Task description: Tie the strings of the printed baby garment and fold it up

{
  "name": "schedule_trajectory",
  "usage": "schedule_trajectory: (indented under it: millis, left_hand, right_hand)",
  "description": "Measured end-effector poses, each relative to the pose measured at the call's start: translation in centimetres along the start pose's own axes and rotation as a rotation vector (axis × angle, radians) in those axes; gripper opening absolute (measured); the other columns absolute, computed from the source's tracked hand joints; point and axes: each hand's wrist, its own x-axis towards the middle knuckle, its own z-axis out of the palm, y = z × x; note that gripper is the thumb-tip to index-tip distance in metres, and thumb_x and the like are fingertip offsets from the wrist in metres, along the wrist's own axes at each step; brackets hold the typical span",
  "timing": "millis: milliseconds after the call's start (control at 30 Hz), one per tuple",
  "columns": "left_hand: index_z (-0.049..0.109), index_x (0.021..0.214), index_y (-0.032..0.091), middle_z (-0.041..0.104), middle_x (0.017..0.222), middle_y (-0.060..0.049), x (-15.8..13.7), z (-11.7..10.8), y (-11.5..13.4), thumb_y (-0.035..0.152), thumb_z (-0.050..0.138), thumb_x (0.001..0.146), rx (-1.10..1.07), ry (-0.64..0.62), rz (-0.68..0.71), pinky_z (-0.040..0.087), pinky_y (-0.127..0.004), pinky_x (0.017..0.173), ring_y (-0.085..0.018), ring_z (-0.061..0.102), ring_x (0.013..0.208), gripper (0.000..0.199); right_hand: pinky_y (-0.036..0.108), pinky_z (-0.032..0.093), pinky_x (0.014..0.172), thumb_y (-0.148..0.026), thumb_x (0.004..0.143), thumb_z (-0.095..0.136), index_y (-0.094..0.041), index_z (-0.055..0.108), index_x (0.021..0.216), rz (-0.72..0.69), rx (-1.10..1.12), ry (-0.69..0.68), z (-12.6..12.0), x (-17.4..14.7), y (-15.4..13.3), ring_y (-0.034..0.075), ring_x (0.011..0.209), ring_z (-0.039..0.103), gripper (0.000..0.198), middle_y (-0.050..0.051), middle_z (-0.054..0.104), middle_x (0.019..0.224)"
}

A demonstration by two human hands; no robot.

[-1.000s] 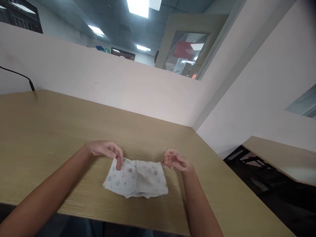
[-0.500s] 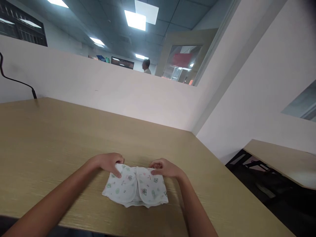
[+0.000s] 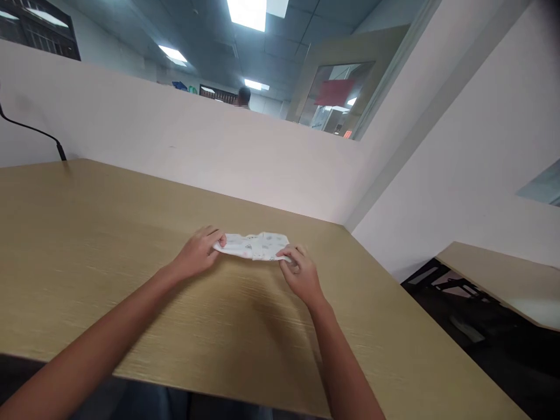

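Note:
Stretched between both hands is a folded white baby garment (image 3: 262,246), printed with small animal figures. My left hand (image 3: 202,251) is closed on its left end, the thumb and fingers pinching the cloth. At the near right corner my right hand (image 3: 301,271) pinches the fabric between thumb and fingers. The cloth looks narrow and foreshortened from here, its near edge running almost straight from hand to hand. Whether its far edge touches the wooden table (image 3: 131,233) I cannot tell.
A white partition (image 3: 210,154) borders the table at the back, and another wall rises at the right. A black cable (image 3: 37,129) hangs at the far left. Beyond the right edge stands another table (image 3: 494,274). A person's head (image 3: 244,97) shows above the partition.
Both hands have moved forward, away from me, carrying the garment toward the back of the table. Its broad front panel faced me before; now it appears as a narrow strip.

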Motion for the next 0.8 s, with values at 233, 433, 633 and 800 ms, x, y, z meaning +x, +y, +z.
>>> schedule_trajectory:
  millis: [233, 433, 633, 800]
  left_hand:
    - [0.06, 0.076, 0.018, 0.064, 0.077, -0.001, -0.9, 2.0, -1.2, 0.046, 0.073, 0.082, -0.018, -0.281, -0.082, 0.031, -0.028, 0.064, -0.016, 0.053, 0.068, 0.032]
    - [0.06, 0.066, 0.016, 0.063, 0.067, 0.0, -0.7, 1.6, -0.2, 0.058, 0.066, 0.088, -0.098, -0.268, -0.131, 0.031, -0.027, 0.064, -0.013, 0.053, 0.064, 0.048]
    - [0.071, 0.085, 0.017, 0.066, 0.08, -0.002, -0.9, 2.2, -0.9, 0.046, 0.075, 0.083, -0.116, -0.286, -0.124, 0.036, -0.027, 0.069, -0.016, 0.056, 0.072, 0.029]
    - [0.072, 0.095, 0.019, 0.067, 0.093, -0.005, -1.3, 3.1, -1.0, 0.047, 0.072, 0.086, -0.136, -0.322, -0.097, 0.042, -0.03, 0.08, -0.02, 0.059, 0.087, 0.03]
  right_hand:
    - [0.035, 0.043, 0.084, -0.007, 0.077, 0.057, -0.02, 0.062, 0.079, -0.084, 0.131, -0.449, 0.7, -0.5, -0.1, 0.021, 0.087, 0.056, 0.014, 0.003, 0.064, 0.083]
    - [0.029, 0.043, 0.074, -0.015, 0.085, 0.056, -0.018, 0.064, 0.077, 0.035, 0.149, -0.497, 1.3, -0.8, -0.2, 0.016, 0.075, 0.057, 0.012, 0.002, 0.064, 0.077]
    - [0.027, 0.04, 0.068, -0.02, 0.09, 0.056, -0.017, 0.068, 0.079, 0.076, 0.12, -0.535, 2.7, -1.2, 0.8, 0.015, 0.071, 0.054, 0.018, 0.003, 0.065, 0.077]
    - [0.026, 0.039, 0.066, -0.022, 0.092, 0.056, -0.016, 0.071, 0.081, 0.124, 0.137, -0.535, 3.2, -1.5, 1.3, 0.014, 0.07, 0.053, 0.02, 0.003, 0.066, 0.078]
